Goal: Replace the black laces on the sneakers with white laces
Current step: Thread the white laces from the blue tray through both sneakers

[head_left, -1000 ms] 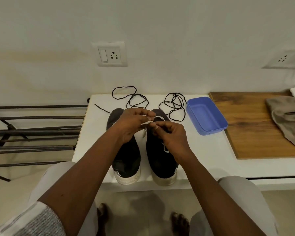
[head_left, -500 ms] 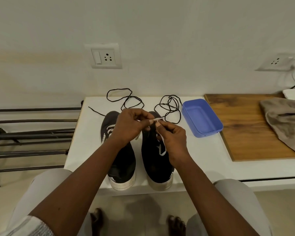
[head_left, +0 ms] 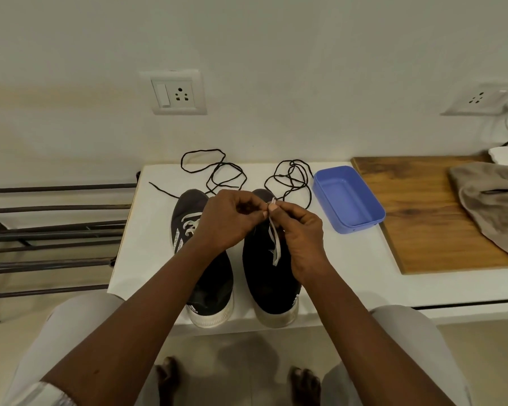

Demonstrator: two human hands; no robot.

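over the right black canvas sneaker point(head_left: 269, 259) on the white counter point(head_left: 349, 259), both hands, right hand point(head_left: 301, 230) and left hand point(head_left: 228, 219), have drawn closer, fingers pinching the flat white lace point(head_left: 275, 244), now hanging slack and largely unthreaded, discarded black laces point(head_left: 291, 178) behind.

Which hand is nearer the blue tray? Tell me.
Right. The right hand is over the right shoe, just left of the blue tray; the left hand sits farther left, between the shoes.
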